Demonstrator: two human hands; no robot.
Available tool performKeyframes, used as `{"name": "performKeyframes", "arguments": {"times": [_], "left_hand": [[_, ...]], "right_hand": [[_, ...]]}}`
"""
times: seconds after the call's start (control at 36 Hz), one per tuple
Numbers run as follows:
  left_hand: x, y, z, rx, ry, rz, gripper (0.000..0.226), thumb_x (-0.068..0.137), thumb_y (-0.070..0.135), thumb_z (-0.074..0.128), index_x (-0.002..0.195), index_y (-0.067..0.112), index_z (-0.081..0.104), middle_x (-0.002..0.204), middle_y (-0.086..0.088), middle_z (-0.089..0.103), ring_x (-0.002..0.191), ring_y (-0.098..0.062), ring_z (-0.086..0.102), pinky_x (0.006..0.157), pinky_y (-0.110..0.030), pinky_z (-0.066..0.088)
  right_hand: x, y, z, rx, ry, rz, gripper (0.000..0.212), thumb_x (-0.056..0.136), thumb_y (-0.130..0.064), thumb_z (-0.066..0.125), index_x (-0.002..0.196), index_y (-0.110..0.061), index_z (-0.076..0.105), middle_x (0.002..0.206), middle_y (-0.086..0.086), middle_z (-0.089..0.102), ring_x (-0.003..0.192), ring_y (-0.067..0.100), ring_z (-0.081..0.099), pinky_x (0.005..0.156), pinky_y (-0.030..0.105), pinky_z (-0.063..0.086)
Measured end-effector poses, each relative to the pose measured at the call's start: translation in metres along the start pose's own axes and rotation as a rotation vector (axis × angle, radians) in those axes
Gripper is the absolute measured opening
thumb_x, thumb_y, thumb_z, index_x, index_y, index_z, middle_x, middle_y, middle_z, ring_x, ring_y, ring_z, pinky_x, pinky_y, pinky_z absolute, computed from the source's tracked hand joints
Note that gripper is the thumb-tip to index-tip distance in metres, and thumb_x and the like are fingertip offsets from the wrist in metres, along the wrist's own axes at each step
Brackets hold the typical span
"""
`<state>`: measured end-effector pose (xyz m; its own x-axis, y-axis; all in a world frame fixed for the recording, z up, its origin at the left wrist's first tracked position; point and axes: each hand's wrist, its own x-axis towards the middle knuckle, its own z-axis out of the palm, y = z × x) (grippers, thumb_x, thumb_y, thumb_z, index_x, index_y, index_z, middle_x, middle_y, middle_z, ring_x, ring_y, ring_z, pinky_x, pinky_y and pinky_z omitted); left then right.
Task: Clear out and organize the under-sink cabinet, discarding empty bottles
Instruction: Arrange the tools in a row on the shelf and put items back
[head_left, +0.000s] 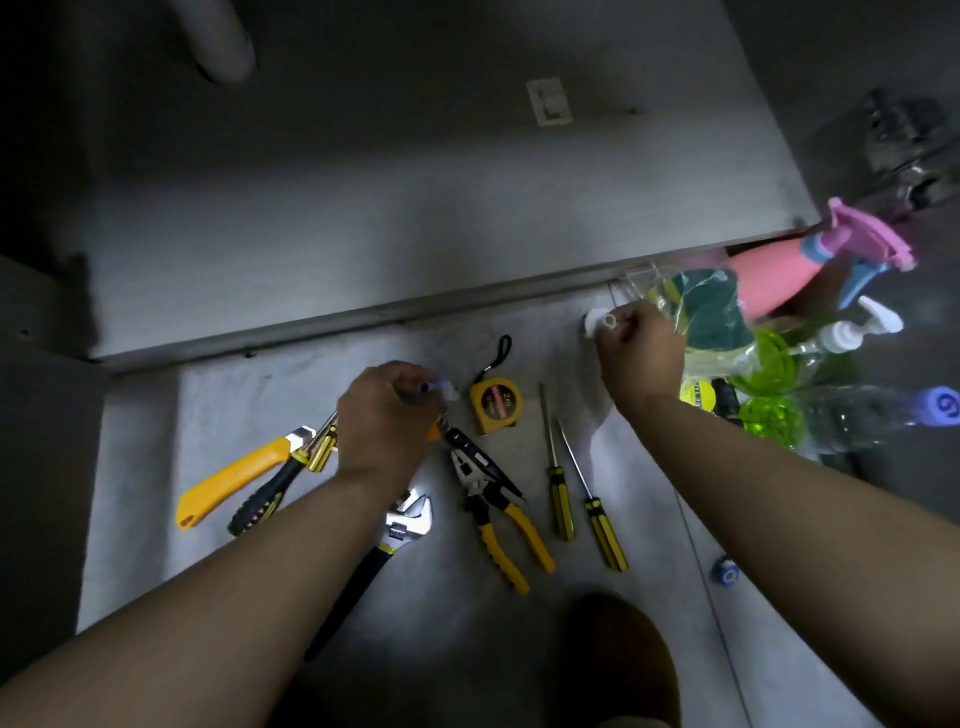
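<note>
Grey floor (249, 400) holds yellow-handled pliers (493, 501), where the left hand (387, 418) grips a small blue-and-white piece (442, 387) and the right hand (641, 349) pinches a small white round piece (597, 320) near the pink plastic spray bottle (774, 280).

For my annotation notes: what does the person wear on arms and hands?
Nothing visible. The left hand and the right hand have no gloves; both forearms are bare to the frame edge, with no sleeve, watch or bracelet.
</note>
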<state>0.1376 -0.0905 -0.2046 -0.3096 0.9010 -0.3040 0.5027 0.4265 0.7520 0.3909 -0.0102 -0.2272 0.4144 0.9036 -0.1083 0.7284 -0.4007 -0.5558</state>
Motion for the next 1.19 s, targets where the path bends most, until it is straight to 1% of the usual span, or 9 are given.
{"name": "performKeyframes", "arguments": {"times": [0.06, 0.19, 0.31, 0.39, 0.56, 0.69, 0.83, 0.97, 1.19], "left_hand": [[-0.006, 0.003, 0.012, -0.151, -0.057, -0.074, 0.008, 0.08, 0.023, 0.084, 0.079, 0.028, 0.077, 0.063, 0.02, 0.07, 0.063, 0.006, 0.066, 0.055, -0.005, 0.043], [-0.013, 0.007, 0.035, -0.395, -0.209, -0.18, 0.008, 0.079, 0.018, 0.086, 0.085, 0.021, 0.082, 0.08, -0.001, 0.078, 0.082, -0.019, 0.076, 0.079, -0.04, 0.063], [-0.016, 0.016, 0.048, -0.476, -0.292, -0.213, 0.009, 0.081, 0.016, 0.085, 0.079, 0.023, 0.08, 0.083, -0.008, 0.078, 0.087, -0.028, 0.076, 0.084, -0.051, 0.062], [-0.018, 0.023, 0.058, -0.496, -0.322, -0.215, 0.006, 0.082, 0.014, 0.083, 0.087, 0.014, 0.079, 0.089, -0.012, 0.077, 0.09, -0.027, 0.075, 0.086, -0.05, 0.062], [-0.024, 0.039, 0.068, -0.477, -0.358, -0.167, 0.012, 0.079, 0.016, 0.086, 0.087, 0.02, 0.078, 0.082, 0.003, 0.076, 0.077, -0.009, 0.074, 0.068, -0.025, 0.06], [-0.03, 0.051, 0.071, -0.447, -0.364, -0.09, 0.018, 0.08, 0.015, 0.083, 0.098, 0.013, 0.081, 0.086, 0.004, 0.077, 0.071, 0.006, 0.068, 0.063, -0.01, 0.053], [-0.029, 0.054, 0.068, -0.394, -0.386, -0.01, 0.024, 0.089, 0.008, 0.068, 0.109, 0.017, 0.078, 0.098, 0.008, 0.074, 0.086, 0.002, 0.067, 0.068, -0.005, 0.051], [-0.025, 0.043, 0.065, -0.323, -0.412, 0.078, 0.024, 0.094, 0.0, 0.06, 0.105, 0.015, 0.075, 0.104, 0.0, 0.074, 0.098, -0.011, 0.069, 0.088, -0.026, 0.056], [-0.034, -0.006, 0.049, -0.103, -0.329, 0.188, 0.018, 0.096, 0.007, 0.061, 0.095, 0.02, 0.073, 0.099, 0.004, 0.07, 0.088, -0.01, 0.066, 0.077, -0.026, 0.053]], "right_hand": [[0.008, 0.001, 0.0, -0.041, -0.013, 0.001, 0.014, 0.087, -0.013, 0.055, 0.093, -0.015, 0.067, 0.091, 0.01, 0.071, 0.085, 0.031, 0.062, 0.067, 0.026, 0.033], [0.015, 0.002, 0.0, -0.056, -0.076, -0.005, 0.017, 0.086, -0.01, 0.059, 0.101, -0.012, 0.068, 0.092, 0.013, 0.072, 0.085, 0.03, 0.064, 0.067, 0.025, 0.034], [-0.007, -0.001, -0.008, 0.081, -0.073, 0.018, 0.024, 0.087, -0.007, 0.058, 0.11, -0.013, 0.058, 0.089, 0.013, 0.068, 0.085, 0.032, 0.063, 0.07, 0.03, 0.044], [-0.04, -0.001, -0.023, 0.142, -0.187, -0.128, 0.023, 0.091, -0.007, 0.057, 0.112, -0.016, 0.057, 0.1, 0.011, 0.062, 0.086, 0.027, 0.062, 0.078, 0.043, 0.053], [-0.086, 0.003, -0.049, 0.124, -0.54, -0.369, 0.055, 0.078, -0.012, 0.079, 0.125, -0.03, 0.056, 0.116, -0.007, 0.044, 0.1, -0.003, 0.055, 0.072, 0.01, 0.048], [-0.091, 0.001, -0.046, 0.132, -0.434, -0.377, 0.039, 0.08, -0.013, 0.08, 0.11, -0.027, 0.061, 0.106, -0.006, 0.052, 0.091, 0.004, 0.06, 0.068, 0.01, 0.046], [-0.08, 0.005, -0.044, 0.122, -0.364, -0.245, 0.028, 0.08, -0.019, 0.078, 0.098, -0.033, 0.062, 0.094, -0.013, 0.066, 0.079, 0.006, 0.065, 0.063, 0.014, 0.049], [-0.059, 0.017, -0.036, 0.08, -0.226, -0.067, 0.025, 0.081, -0.019, 0.08, 0.095, -0.027, 0.061, 0.085, -0.014, 0.065, 0.07, 0.005, 0.065, 0.057, 0.006, 0.043], [-0.027, 0.026, -0.015, -0.133, -0.145, -0.009, 0.017, 0.083, -0.012, 0.07, 0.092, -0.02, 0.058, 0.091, 0.002, 0.066, 0.078, 0.021, 0.059, 0.068, 0.023, 0.039]]}}
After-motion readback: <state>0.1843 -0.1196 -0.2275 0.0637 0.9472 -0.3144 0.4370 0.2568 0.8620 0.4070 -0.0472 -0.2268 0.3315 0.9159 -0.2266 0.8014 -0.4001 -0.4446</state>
